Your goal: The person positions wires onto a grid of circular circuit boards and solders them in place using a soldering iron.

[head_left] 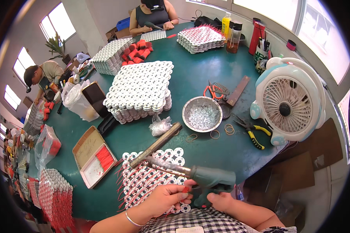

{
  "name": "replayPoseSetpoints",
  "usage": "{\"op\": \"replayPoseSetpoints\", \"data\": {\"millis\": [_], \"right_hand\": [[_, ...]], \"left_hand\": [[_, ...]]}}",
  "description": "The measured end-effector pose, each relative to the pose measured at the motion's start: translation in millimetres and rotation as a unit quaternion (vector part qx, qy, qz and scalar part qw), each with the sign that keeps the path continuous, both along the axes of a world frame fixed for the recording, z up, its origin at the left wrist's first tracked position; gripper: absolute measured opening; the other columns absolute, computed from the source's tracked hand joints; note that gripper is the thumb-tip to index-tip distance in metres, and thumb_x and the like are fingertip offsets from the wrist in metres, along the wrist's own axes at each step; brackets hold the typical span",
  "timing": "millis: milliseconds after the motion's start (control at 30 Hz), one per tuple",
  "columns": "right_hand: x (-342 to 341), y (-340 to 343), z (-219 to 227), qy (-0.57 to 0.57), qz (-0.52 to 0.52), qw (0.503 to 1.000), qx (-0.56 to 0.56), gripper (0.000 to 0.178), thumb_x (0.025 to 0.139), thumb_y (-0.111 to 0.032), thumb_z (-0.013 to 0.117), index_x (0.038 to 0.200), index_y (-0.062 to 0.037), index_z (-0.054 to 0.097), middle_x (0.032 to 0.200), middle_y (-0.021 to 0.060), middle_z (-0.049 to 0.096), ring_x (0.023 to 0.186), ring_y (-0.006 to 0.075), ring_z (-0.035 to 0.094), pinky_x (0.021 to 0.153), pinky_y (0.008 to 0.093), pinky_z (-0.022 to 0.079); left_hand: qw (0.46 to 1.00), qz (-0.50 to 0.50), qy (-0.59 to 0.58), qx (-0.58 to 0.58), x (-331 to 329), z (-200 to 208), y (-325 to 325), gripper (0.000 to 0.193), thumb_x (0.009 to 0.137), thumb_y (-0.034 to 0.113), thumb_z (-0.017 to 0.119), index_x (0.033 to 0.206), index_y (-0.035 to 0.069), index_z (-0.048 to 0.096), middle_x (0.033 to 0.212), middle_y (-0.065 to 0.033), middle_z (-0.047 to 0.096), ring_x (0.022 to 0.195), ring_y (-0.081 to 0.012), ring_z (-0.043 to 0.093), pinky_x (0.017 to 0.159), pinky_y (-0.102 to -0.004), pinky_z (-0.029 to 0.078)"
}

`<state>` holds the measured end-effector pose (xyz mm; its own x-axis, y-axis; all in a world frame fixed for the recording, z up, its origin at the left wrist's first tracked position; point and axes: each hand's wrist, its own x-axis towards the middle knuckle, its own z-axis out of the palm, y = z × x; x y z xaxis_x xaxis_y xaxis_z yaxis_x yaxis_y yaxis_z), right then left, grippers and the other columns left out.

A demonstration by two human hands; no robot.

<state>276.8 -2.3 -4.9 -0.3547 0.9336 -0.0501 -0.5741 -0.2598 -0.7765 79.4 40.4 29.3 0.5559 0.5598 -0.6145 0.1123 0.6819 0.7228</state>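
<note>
My right hand [220,200] is wrapped round the grip of a dark green soldering gun [214,178], whose metal barrel points left. Close beside the gun, my left hand [171,199] is closed in a pinch; a small red bit shows at its fingertips, too small to name. Beneath the hands lies a panel of round white circuit boards [138,189] with red wires sticking out along its left side. A long metal bar [156,144] lies slantwise across the panel's far edge, and the gun's tip is close to it.
A metal bowl of small shiny pieces [201,113], pliers [254,134] and a white fan [286,106] are to the right. Left stands an open box of red wires [95,157]. Stacked white panels [138,89] rise beyond. Two other people work farther off.
</note>
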Motion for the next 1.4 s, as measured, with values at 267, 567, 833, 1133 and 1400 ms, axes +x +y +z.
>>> {"op": "replayPoseSetpoints", "data": {"millis": [267,567,833,1133,1400], "right_hand": [[16,6,-13,-0.057,0.019,0.998,0.036,0.064,0.085,-0.032,0.058,0.133,0.0032,0.035,0.130,0.0196,0.046,0.119,0.0267,0.047,0.101,0.0420,0.037],[30,24,13,-0.015,-0.067,0.998,0.001,0.058,0.084,-0.020,0.056,0.132,0.0040,0.035,0.125,0.0211,0.050,0.114,0.0308,0.052,0.097,0.0426,0.040],[124,37,57,-0.454,-0.040,0.875,0.165,0.052,0.074,-0.017,0.070,0.119,0.0014,0.051,0.099,0.0110,0.065,0.090,0.0181,0.064,0.079,0.0318,0.051],[93,31,41,-0.233,-0.115,0.964,-0.051,0.059,0.082,-0.029,0.062,0.124,0.0049,0.039,0.108,0.0263,0.055,0.060,0.0274,0.063,0.060,0.0395,0.052],[76,29,26,-0.234,-0.160,0.957,-0.065,0.054,0.077,-0.015,0.061,0.123,0.0040,0.041,0.097,0.0219,0.059,0.062,0.0260,0.062,0.062,0.0383,0.050]], "left_hand": [[0.999,0.028,-0.011,0.019,13,-5,6,0.026,0.093,0.005,0.049,0.117,-0.004,0.055,0.100,-0.0125,0.063,0.084,-0.0152,0.062,0.076,-0.0275,0.052],[0.999,0.035,-0.027,-0.019,7,-18,17,0.009,0.091,0.004,0.053,0.098,-0.001,0.051,0.098,-0.0144,0.064,0.082,-0.0144,0.062,0.074,-0.0260,0.053],[0.992,0.117,-0.044,0.026,-14,-4,44,0.015,0.088,0.005,0.058,0.101,-0.003,0.058,0.090,-0.0101,0.065,0.076,-0.0121,0.062,0.069,-0.0237,0.052],[0.832,0.016,0.200,0.517,-24,5,82,0.018,0.074,-0.001,0.065,0.090,0.006,0.068,0.086,-0.0089,0.065,0.083,-0.0249,0.060,0.073,-0.0305,0.048],[0.550,-0.061,0.410,0.725,-11,-18,84,0.015,0.072,0.015,0.064,0.086,0.021,0.067,0.072,0.0072,0.052,0.080,-0.0108,0.053,0.083,-0.0422,0.026]]}}
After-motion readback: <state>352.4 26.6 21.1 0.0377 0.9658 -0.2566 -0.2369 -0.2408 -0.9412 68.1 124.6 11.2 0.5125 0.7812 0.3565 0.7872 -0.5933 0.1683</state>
